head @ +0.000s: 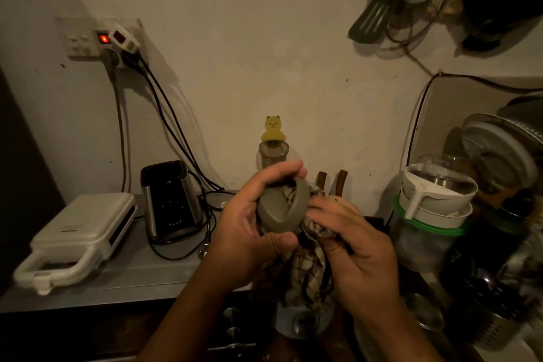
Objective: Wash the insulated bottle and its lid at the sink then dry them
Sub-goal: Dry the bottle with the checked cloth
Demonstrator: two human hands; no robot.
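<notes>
- Lid [279, 211], grey-green: gripped at its rim by my left hand [249, 232].
- Cloth [308, 270], checked: bunched in my right hand [358, 250], pushed into the lid.

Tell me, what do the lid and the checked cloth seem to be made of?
The lid looks like moulded plastic, grey-green and matt: rounded edges, no metallic glint. The checked cloth seems woven fabric, perhaps cotton: dark checks on pale ground, hanging in soft folds. Dim light leaves both uncertain.
</notes>
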